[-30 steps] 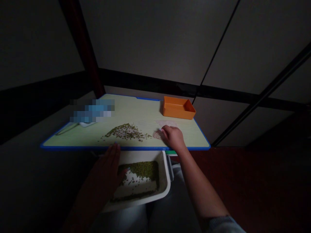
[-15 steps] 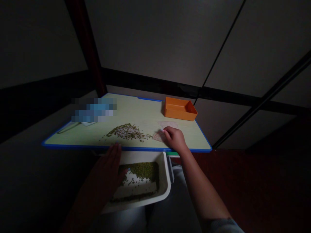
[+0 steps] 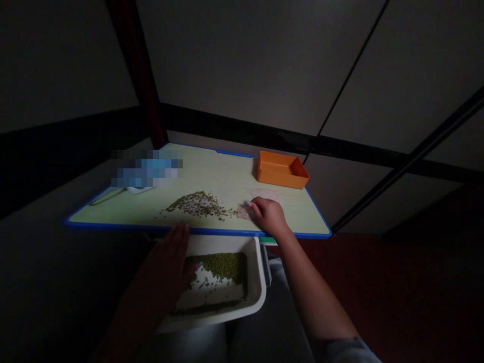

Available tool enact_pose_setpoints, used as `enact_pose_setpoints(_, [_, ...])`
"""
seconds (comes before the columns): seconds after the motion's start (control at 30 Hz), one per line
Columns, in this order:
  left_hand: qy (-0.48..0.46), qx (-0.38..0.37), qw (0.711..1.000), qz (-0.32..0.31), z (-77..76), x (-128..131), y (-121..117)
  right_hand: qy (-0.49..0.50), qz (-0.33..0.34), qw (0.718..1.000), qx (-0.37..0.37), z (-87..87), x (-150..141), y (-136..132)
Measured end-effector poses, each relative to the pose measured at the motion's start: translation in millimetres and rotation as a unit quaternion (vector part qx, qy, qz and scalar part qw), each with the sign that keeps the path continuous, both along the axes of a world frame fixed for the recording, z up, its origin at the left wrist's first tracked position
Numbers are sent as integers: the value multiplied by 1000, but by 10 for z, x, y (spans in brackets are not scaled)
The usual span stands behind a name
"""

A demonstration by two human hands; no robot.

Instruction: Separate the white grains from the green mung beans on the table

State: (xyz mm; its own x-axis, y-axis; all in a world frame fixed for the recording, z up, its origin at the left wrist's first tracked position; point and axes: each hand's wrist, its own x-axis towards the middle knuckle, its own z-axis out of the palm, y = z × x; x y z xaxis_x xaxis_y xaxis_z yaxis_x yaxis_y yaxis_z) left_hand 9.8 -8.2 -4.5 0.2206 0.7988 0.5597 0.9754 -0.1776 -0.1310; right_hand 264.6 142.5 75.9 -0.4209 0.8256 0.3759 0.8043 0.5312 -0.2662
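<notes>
A pale green table [image 3: 223, 171] with a blue edge carries a scattered heap of small green beans [image 3: 196, 204]. My right hand [image 3: 269, 216] rests on the table just right of the heap, fingers curled over a thin, pale, translucent sheet [image 3: 260, 199]. Below the table edge, on my lap, lies a white tray [image 3: 257, 282] with more green beans [image 3: 223, 264] piled in it. My left hand [image 3: 170, 262] grips the tray's left rim, fingers stretched along it and thumb inside.
An orange rectangular box [image 3: 282, 170] stands at the table's far right corner. A blurred blue patch covers something at the far left, with a white object [image 3: 138, 190] and a thin wire under it. Dark walls and floor surround the table.
My right hand has slid a little to the left, toward the bean heap. The left hand and the tray stay put.
</notes>
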Motion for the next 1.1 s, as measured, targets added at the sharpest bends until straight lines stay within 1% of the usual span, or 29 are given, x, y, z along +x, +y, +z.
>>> enact_pose_setpoints(0.13, [6, 2, 1000, 7, -16, -10, -2, 24, 24, 999, -10, -9, 8, 0])
enact_pose_setpoints(0.23, [3, 3, 1000, 5, -24, -9, -2, 56, 69, 996, -26, -29, 28, 5])
enact_pose_setpoints(0.3, [4, 7, 1000, 5, -17, -4, -1, 95, 95, 990, -40, -43, 44, 14])
enact_pose_setpoints(0.4, [9, 14, 1000, 7, 8, 7, -2, 159, 83, 982, -58, -64, 63, 32])
enact_pose_setpoints(0.5, [12, 13, 1000, 7, 30, 15, -4, 187, 69, 977, -76, -76, 71, 42])
enact_pose_setpoints(0.6, [11, 11, 1000, 9, 30, 18, -5, 177, 80, 977, -87, -74, 68, 37])
enact_pose_setpoints(0.7, [2, 10, 1000, 12, 13, 19, 1, 146, 87, 982, -80, -63, 56, 23])
enact_pose_setpoints(0.9, [-4, 7, 1000, 3, -17, 11, 12, 95, 81, 989, -74, -30, 27, -13])
enact_pose_setpoints(1.1, [-5, 1, 1000, 8, -35, -3, 14, 84, 102, 988, -74, 2, 18, -40])
